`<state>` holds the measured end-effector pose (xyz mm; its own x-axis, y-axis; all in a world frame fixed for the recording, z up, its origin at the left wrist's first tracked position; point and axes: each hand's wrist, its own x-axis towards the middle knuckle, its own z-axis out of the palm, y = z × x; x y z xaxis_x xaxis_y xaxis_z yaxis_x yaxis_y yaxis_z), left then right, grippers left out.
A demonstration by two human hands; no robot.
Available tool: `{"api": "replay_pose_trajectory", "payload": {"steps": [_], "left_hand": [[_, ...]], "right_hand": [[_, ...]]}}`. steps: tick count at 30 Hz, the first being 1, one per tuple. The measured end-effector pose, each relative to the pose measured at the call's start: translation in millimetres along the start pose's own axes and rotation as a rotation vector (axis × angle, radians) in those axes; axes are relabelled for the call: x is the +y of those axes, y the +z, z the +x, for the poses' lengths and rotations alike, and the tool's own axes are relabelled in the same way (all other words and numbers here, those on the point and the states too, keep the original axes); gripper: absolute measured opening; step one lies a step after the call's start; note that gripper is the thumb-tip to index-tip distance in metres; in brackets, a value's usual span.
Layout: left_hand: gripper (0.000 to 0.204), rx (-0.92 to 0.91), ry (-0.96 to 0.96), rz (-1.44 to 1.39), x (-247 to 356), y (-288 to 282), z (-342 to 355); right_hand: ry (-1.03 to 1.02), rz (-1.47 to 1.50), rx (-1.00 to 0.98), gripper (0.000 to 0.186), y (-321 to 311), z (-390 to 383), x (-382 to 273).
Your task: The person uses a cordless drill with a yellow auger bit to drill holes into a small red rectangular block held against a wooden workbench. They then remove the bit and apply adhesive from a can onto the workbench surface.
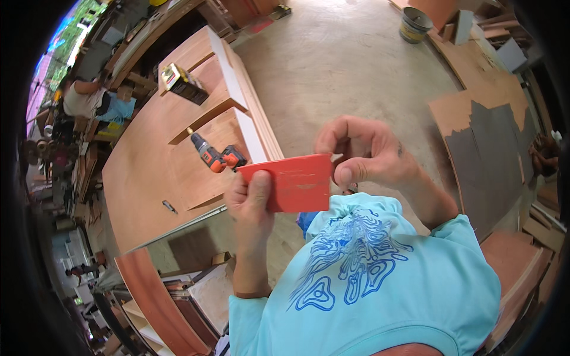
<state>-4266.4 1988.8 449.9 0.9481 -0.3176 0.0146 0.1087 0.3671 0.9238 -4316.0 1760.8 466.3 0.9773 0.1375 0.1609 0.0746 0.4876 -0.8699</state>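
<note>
My left hand grips a scuffed red rectangular piece by its left end, thumb across the front. My right hand is curled at the piece's right end, its index fingertip partly behind the top corner and its thumb beside the edge; a small pale bit shows there, but what the fingers hold is unclear. Beyond the red piece, an orange-and-black cordless drill lies on a wooden panel assembly with white-edged strips. A metal can and a small utility knife are also on it.
A person is at the cluttered bench on the left; another person is partly visible at the far right. A bucket stands on the concrete floor, near plywood sheets with dark covering. More boards lean below left.
</note>
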Motion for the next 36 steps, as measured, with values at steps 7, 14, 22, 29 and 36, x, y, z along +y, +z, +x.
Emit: {"api": "replay_pose_trajectory", "payload": {"steps": [7,14,22,29,36], "left_hand": [[0.023,0.070,-0.053,0.080,-11.1,-0.6,-11.5],[0.018,0.221,0.047,0.207,-27.2,-4.5,-26.2],[0.036,0.502,0.153,0.535,-70.6,-39.0,-31.5],[0.037,0.875,-0.321,0.341,-99.5,-176.3,-45.3],[0.033,0.882,-0.449,0.494,-123.1,-345.4,-3.3]], "right_hand": [[0.174,0.053,0.074,0.014,-6.0,-0.2,20.7],[0.223,-0.052,0.125,0.015,-12.2,11.8,46.9],[0.378,-0.070,0.214,0.017,-29.3,31.4,97.7],[0.644,-0.257,0.074,0.025,-18.1,63.3,149.9],[0.664,-0.465,0.021,0.022,35.5,142.7,181.7]]}}
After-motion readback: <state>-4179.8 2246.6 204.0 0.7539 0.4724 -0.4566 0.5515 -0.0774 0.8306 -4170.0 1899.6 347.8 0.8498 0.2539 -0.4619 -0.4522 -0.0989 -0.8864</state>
